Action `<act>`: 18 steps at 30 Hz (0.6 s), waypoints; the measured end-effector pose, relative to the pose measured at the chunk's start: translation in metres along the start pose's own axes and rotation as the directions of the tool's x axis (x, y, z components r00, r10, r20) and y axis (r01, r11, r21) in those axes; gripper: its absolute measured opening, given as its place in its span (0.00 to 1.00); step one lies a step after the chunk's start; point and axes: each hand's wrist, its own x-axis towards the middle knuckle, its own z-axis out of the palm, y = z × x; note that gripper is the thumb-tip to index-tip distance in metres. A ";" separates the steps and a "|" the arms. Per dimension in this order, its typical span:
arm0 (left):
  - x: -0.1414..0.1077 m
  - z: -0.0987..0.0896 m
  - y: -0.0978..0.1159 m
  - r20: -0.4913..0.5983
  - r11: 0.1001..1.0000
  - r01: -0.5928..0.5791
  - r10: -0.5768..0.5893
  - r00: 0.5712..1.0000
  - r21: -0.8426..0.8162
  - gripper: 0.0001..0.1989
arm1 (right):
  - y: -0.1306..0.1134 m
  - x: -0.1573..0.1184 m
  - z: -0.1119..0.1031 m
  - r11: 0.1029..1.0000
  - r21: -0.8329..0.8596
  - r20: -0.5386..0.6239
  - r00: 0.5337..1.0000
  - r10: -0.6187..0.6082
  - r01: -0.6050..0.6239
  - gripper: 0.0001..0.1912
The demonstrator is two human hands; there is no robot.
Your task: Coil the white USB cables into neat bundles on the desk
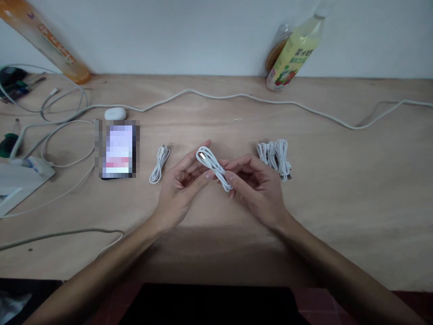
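Observation:
A coiled white cable [210,161] is held up between both hands above the middle of the table. My left hand [184,185] pinches its left side with the thumb, and my right hand [255,185] pinches the lower right part near the bundle's waist. Part of a metal plug shows inside the upper loop. To the left of my left hand lies another bundled white cable [159,164]. Several more white cable bundles [281,158] lie close together just behind and right of my right hand, partly hidden by it.
A phone [118,151] and a white earbud case [115,113] lie at the left. Loose cords and a white power strip [25,176] are farther left. A long white cord [219,97] crosses the back. Bottles [292,56] [50,45] stand by the wall.

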 end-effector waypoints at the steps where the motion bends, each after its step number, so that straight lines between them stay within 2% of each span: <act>1: 0.000 0.000 -0.001 -0.006 1.000 0.003 -0.003 1.000 0.006 0.24 | 0.001 -0.001 0.000 0.996 -0.079 -0.029 0.999 -0.035 0.032 0.06; 4: 0.002 -0.001 -0.002 -0.006 0.999 0.018 -0.018 1.000 0.030 0.22 | 0.003 -0.002 -0.002 0.908 -0.368 -0.054 0.971 -0.234 0.199 0.02; 6: 0.003 -0.001 -0.003 -0.006 0.999 0.030 -0.030 1.000 0.043 0.22 | 0.005 -0.003 -0.004 0.797 -0.498 0.012 0.922 -0.387 0.341 0.01; 8: 0.004 -0.002 -0.005 -0.010 0.998 0.046 -0.045 0.999 0.038 0.22 | 0.007 -0.002 -0.005 0.703 -0.563 0.074 0.874 -0.481 0.434 0.03; 13: 0.004 -0.003 -0.007 0.019 0.994 0.107 -0.106 0.994 -0.018 0.23 | 0.009 -0.001 -0.007 0.616 -0.619 0.125 0.835 -0.535 0.487 0.05; 18: 0.004 -0.003 -0.008 0.044 0.986 0.164 -0.163 0.986 -0.036 0.22 | 0.009 -0.001 -0.008 0.588 -0.624 0.160 0.821 -0.548 0.514 0.04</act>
